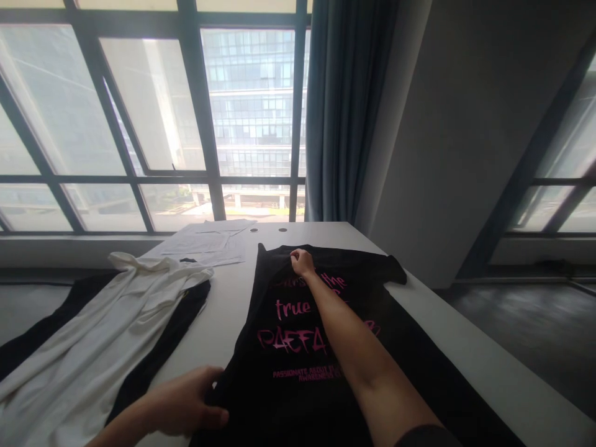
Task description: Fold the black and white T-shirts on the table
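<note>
A black T-shirt (298, 347) with pink lettering lies flat on the white table (233, 298), its collar end pointing away from me. My right hand (302, 261) reaches far forward and pinches the shirt's fabric near the collar. My left hand (189, 403) rests close to me at the shirt's left edge, fingers curled over and thumb pressed onto the black cloth.
A white garment (102, 335) lies over a dark one (181, 316) on the left of the table. Sheets of paper (209, 242) sit at the far end near the window. A blue curtain (344, 112) hangs behind; the table's right edge drops to dark floor.
</note>
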`<state>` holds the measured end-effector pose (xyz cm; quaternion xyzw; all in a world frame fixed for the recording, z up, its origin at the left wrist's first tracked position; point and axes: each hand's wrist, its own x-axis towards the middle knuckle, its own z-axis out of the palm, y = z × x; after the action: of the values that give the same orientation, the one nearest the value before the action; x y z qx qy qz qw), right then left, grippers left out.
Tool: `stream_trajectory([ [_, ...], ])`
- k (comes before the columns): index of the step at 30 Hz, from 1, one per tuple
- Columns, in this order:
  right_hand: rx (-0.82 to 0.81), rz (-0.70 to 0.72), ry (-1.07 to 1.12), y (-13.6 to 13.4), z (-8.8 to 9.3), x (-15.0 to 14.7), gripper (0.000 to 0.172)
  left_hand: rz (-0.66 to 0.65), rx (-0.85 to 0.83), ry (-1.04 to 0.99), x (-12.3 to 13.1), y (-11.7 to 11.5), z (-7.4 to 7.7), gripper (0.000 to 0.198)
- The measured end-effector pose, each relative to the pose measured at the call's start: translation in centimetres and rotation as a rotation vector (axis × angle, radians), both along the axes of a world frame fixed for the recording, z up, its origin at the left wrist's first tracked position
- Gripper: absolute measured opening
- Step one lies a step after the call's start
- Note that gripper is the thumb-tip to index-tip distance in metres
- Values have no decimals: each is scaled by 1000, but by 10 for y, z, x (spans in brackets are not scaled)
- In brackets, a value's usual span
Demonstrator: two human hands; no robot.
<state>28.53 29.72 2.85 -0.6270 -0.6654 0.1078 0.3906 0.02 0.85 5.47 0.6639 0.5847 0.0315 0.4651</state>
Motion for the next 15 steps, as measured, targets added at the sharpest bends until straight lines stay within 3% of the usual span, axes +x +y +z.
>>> stream_trajectory([
  [3, 90, 6, 37, 3, 1, 12, 31, -28, 0, -182, 16, -14, 16, 66],
  [6, 5, 2, 74, 4, -4, 20, 34, -63, 85, -345, 43, -18, 32, 58],
  [8, -69, 5, 83, 4, -8, 25, 37, -63, 91, -394, 62, -17, 36, 59],
  [12, -147, 21, 98, 3, -13, 37, 50, -20, 26, -453, 99, -15, 22, 70],
  [15, -182, 31, 135, 2, -14, 46, 58, -8, -166, -529, 123, -20, 7, 91],
])
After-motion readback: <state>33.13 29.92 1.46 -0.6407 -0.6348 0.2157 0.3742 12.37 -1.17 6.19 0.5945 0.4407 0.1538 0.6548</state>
